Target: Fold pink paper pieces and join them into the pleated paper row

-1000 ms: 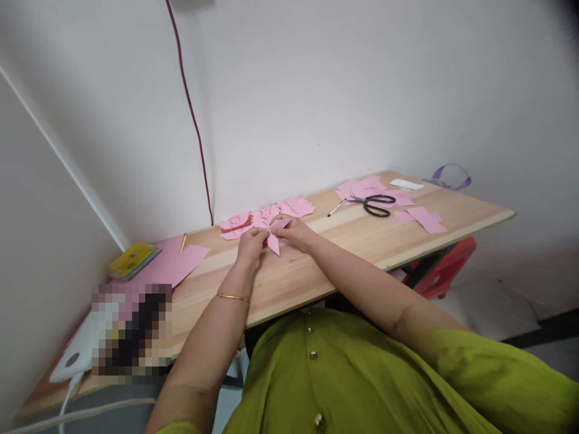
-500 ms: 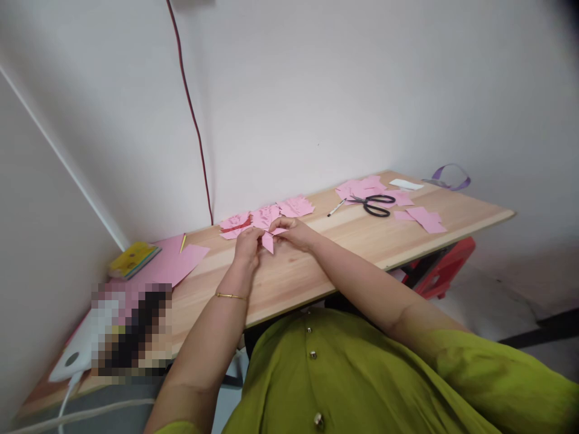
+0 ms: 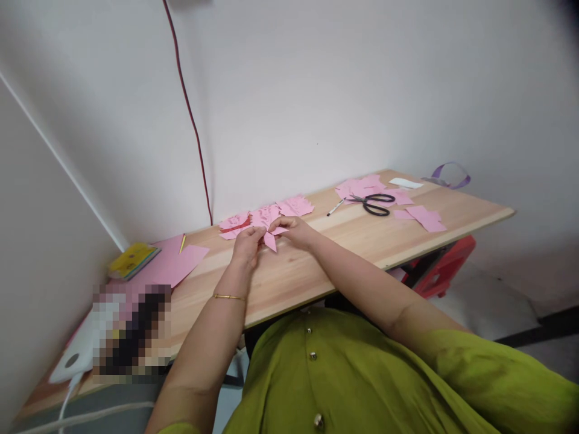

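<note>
Between my two hands is a small piece of folded pink paper, one pointed part hanging down toward me and another sticking out to the right. My left hand pinches its left side between thumb and fingers. On the right side, the fingers of my right hand are closed on the same paper. Just behind my hands lie several cut pink paper pieces with jagged edges, and a red strip lies across the leftmost one.
Black-handled scissors, a pen and pink paper sheets lie to the right on the wooden table. Left are large pink sheets, a yellow pack and a white device with a cable. A wall stands behind.
The pointed part of the folded paper has tipped slightly to the right and shows a little wider. Both hands keep their pinch in nearly the same place.
</note>
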`<state>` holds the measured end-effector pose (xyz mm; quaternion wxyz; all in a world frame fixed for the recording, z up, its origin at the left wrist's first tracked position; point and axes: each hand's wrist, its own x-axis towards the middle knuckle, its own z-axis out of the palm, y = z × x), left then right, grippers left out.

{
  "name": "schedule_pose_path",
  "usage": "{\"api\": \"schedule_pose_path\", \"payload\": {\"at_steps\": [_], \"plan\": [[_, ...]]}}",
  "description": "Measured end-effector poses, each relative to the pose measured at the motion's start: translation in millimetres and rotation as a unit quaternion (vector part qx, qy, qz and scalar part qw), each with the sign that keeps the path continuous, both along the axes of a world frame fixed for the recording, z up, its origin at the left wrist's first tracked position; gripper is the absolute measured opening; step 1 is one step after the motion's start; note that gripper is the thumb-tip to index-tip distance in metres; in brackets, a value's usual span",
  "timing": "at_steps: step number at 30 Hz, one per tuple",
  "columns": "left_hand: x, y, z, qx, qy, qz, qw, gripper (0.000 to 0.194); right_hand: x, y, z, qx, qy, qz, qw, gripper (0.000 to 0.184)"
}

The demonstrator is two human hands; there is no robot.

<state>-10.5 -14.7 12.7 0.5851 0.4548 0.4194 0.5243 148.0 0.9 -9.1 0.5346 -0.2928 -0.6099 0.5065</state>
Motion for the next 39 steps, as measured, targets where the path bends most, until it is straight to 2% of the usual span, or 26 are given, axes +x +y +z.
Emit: {"api": "schedule_pose_path", "payload": {"at_steps": [3,5,9,12,17,20,29,39], "plan": [[0,3,-2.1,0.019,-0.007,0.028,0.999,0.027,-1,0,-1.2,-0.007,0.024,0.02,0.999,0.031],[0,5,-3.0,0.03,-0.016,0.046,0.998,0.027,-1,2,-1.8,-0.055,0.053,0.034,0.996,0.039],[-1,8,-5.9,0.064,-0.01,0.058,0.996,0.025,2,5,1.1,-0.17,0.123,-0.018,0.978,0.026],[-1,10,-9.3,0.094,0.035,0.057,0.993,0.023,6,5,4.3,-0.203,0.11,-0.028,0.973,0.032],[0,7,-11.2,0.133,0.115,0.049,0.983,0.017,6,-1,3.2,-0.146,-0.019,-0.004,0.989,0.034],[0,5,-9.6,0.143,0.14,0.051,0.978,0.015,6,-4,1.1,-0.115,-0.055,-0.005,0.992,0.035],[2,-1,-2.5,0.124,0.165,0.034,0.978,0.016,9,2,-5.2,-0.058,-0.091,-0.021,0.994,0.035],[0,0,-4.3,0.16,0.231,0.034,0.959,0.017,9,5,-8.6,-0.029,-0.113,-0.036,0.993,0.033]]}}
